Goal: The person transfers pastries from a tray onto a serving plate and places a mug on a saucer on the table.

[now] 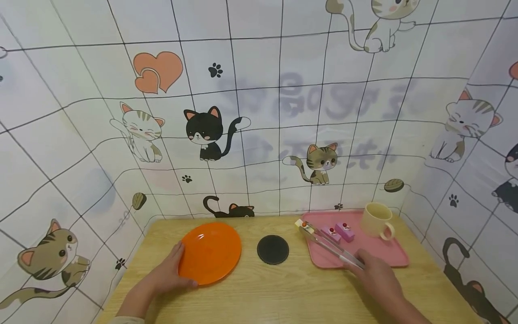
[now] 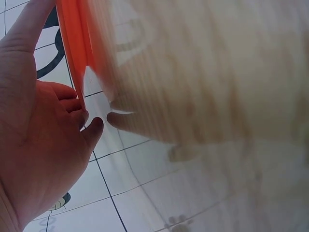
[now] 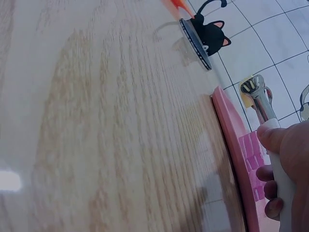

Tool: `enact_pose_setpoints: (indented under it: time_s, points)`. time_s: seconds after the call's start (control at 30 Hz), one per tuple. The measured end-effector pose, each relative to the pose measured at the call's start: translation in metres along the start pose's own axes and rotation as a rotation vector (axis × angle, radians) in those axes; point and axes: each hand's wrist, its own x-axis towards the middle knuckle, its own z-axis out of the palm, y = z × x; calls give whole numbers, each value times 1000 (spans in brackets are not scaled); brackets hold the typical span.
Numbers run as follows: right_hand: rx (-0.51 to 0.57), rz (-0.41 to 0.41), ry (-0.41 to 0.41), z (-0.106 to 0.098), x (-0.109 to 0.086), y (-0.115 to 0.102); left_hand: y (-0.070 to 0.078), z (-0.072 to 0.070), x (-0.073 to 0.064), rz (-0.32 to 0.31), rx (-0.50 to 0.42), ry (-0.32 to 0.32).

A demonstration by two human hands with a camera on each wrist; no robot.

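On the left of the table lies an orange plate (image 1: 212,254). My left hand (image 1: 170,272) holds its near left rim, the fingers along the left side and the thumb at the near edge; the left wrist view shows the fingers bent at the orange edge. My right hand (image 1: 376,274) grips metal tongs (image 1: 328,245) by their white handle (image 3: 281,179). A small yellow toy cake (image 1: 304,226) with a red topping sits between the tong tips, over the left edge of a pink tray (image 1: 380,258). Two pink toy cakes (image 1: 345,231) stand on that tray.
A cream mug (image 1: 375,220) stands at the tray's back right corner. Between plate and tray lies a round black coaster (image 1: 273,249). A wall covering (image 1: 259,112) with cartoon cats rises behind and beside the wooden table (image 1: 259,297).
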Motion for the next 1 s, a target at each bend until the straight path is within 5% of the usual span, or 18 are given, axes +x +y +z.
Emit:
enact_pose_setpoints:
  time_s: [1.0]
  points:
    - [30,-43,-37,12,9,-26,4,0,-1,48,17,19]
